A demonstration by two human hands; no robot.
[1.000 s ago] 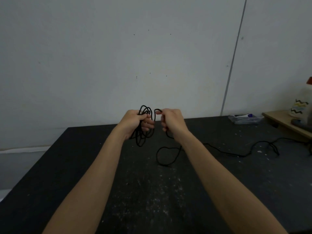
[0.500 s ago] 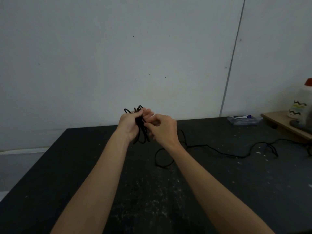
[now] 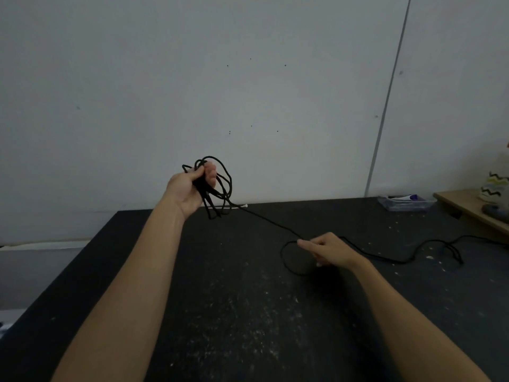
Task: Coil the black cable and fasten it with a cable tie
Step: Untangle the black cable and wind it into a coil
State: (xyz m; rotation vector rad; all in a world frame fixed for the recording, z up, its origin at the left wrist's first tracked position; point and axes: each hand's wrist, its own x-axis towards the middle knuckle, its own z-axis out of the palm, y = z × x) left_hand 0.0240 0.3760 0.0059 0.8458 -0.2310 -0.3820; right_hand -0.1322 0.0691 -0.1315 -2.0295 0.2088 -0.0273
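The near and left parts of the table point(image 3: 165, 312) are bare, open to a hand from the front. Through the middle, a taut run of the cable point(image 3: 264, 220) slants from the raised left hand point(image 3: 190, 188) down to the right hand point(image 3: 329, 250), barring a straight pass across. Slack cable loops lie on the table right of that hand. At the far right, a tray point(image 3: 403, 204) and a shelf point(image 3: 468, 208) crowd the corner.

Showing two hands: left hand point(image 3: 190, 188), right hand point(image 3: 332, 250); one black cable point(image 3: 264, 220); one table point(image 3: 248, 312); one clear tray point(image 3: 405, 203); one patterned container point(image 3: 495, 187).
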